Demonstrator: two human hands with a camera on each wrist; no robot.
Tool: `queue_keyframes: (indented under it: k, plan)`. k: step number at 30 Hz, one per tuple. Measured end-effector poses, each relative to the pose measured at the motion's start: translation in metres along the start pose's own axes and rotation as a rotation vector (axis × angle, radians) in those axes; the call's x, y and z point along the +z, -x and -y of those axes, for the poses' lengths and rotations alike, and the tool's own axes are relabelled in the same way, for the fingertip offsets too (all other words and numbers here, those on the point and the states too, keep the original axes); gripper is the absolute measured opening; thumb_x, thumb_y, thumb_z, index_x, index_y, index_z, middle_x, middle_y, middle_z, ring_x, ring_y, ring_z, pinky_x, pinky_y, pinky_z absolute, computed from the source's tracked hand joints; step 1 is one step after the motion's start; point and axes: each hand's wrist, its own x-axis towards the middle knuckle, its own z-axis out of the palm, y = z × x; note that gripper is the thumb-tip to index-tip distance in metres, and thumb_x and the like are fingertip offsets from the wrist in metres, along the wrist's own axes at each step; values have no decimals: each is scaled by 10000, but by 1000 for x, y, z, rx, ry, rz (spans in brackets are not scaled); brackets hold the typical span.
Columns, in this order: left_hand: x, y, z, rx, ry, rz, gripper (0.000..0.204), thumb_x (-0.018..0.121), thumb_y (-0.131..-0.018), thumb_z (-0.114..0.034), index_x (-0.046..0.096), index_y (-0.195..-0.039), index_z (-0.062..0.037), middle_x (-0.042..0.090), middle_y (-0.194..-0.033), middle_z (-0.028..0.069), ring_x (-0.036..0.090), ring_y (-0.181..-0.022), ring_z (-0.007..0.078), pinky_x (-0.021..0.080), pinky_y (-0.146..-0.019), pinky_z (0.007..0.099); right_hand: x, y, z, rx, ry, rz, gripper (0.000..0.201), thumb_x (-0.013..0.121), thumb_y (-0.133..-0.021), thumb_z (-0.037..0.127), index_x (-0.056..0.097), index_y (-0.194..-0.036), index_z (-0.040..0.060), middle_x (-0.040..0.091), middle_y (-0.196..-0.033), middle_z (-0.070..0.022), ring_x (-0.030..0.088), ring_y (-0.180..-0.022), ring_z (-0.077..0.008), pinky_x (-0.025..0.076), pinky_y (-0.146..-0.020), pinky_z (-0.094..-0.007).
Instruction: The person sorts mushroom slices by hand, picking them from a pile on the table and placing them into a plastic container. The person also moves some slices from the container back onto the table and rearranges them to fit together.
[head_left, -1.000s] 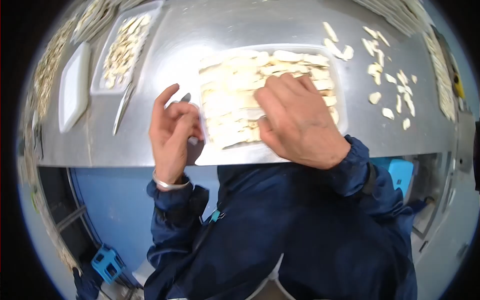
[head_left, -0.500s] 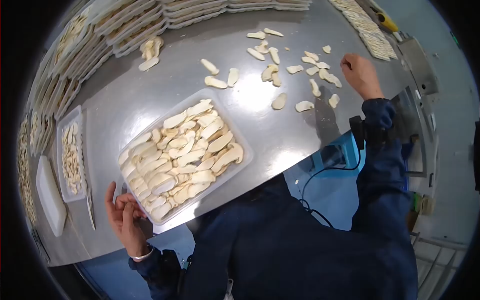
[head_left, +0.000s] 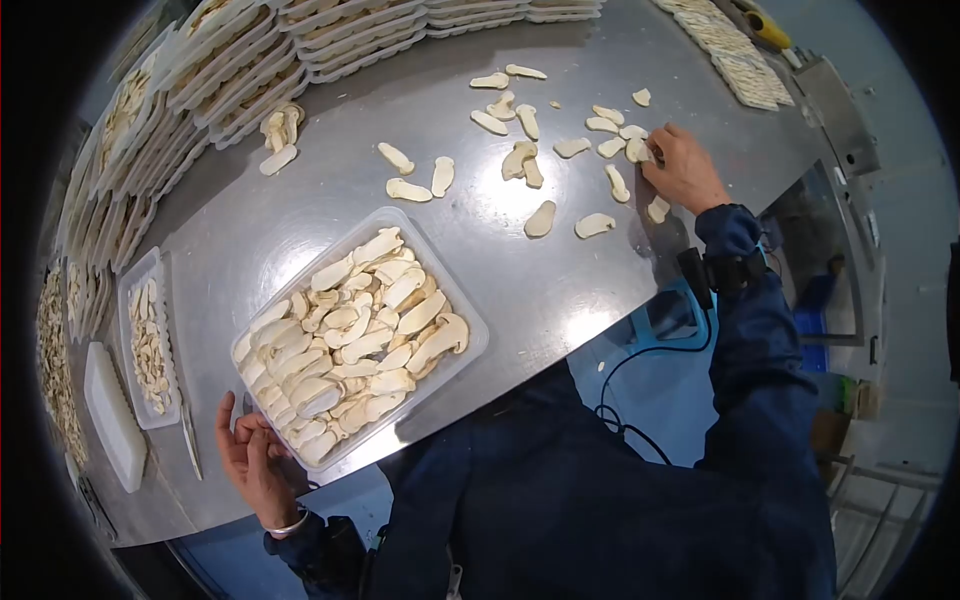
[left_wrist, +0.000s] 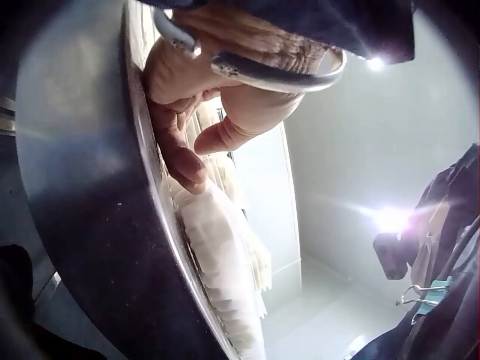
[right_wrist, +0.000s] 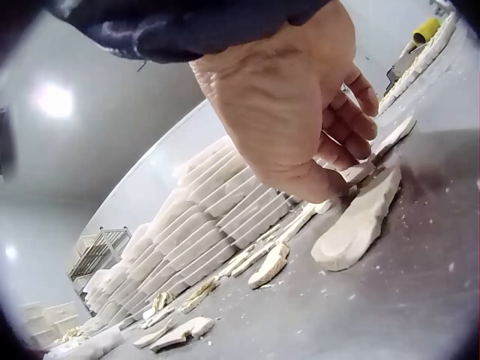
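Observation:
My right hand (head_left: 688, 168) reaches down to loose mushroom slices on the metal table, its fingertips right at one pale mushroom slice (head_left: 637, 150). In the right wrist view its fingers are loosely bent, thumb apart from them, just over the slices; a long mushroom slice (right_wrist: 358, 229) lies below the thumb. My left hand (head_left: 258, 470) rests by the near left corner of a clear plastic tray (head_left: 478, 348), fingers relaxed, index finger sticking out. Overlapping rows of mushroom slices (head_left: 350, 335) fill that tray. The left wrist view has the left fingertips beside the tray wall.
Stacked trays of slices (head_left: 350, 35) line the back left. At left stand a smaller tray (head_left: 172, 385), a white block-like container (head_left: 115, 415) and a knife (head_left: 191, 440). More loose slices (head_left: 520, 160) lie mid-table. A blue stool (head_left: 665, 318) stands below the edge.
The right hand left the tray, swung out to the right, then came down to the scattered slices. The left hand stays by the tray corner. The head view has turned to the right.

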Motion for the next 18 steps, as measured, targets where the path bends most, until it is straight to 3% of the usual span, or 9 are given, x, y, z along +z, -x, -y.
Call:
queue_keyframes:
  k: [3,7,11,12,15,18]
  plan:
    - [0,1,-1,-1,-24,6,520,515,-901,-18,347,-1392,23,587,-875,51,501,-640,39,422,-518,152,-2,1,4,-25,4,-19,252,619,-745,164,626,-913,-22,585,-896,-179,572,-879,-358,464,-762,-437]
    - [-1,0,0,7,-26,-1,510,518,-913,-26,348,-1392,22,588,-884,59,510,-633,44,428,-513,153,-20,12,37,-143,-67,-173,199,635,-739,107,618,-907,2,586,-820,-153,577,-815,-343,456,-720,-433]
    - [2,2,-1,31,41,-1,514,528,-909,-24,348,-1388,29,593,-894,64,501,-594,46,432,-515,168,-42,33,115,-417,-184,-282,233,655,-714,63,593,-935,22,579,-801,-128,571,-769,-309,440,-693,-392]
    - [6,3,3,34,73,-37,512,521,-897,-19,358,-1379,36,567,-855,33,433,-598,32,359,-525,155,-45,39,135,-452,-226,-271,239,655,-705,61,590,-931,19,573,-801,-124,563,-760,-304,437,-694,-388]
    - [8,2,-2,8,13,-50,503,519,-897,-15,366,-1374,33,584,-862,37,425,-591,31,360,-522,162,-43,58,196,-609,-373,-209,263,653,-678,56,584,-927,10,557,-805,-113,543,-742,-288,430,-695,-382]
    - [3,3,-3,32,23,31,516,517,-898,-11,351,-1386,30,614,-920,71,551,-670,67,447,-564,171,-36,76,248,-803,-480,-159,297,653,-655,56,581,-938,-1,543,-822,-108,532,-753,-274,427,-702,-380]
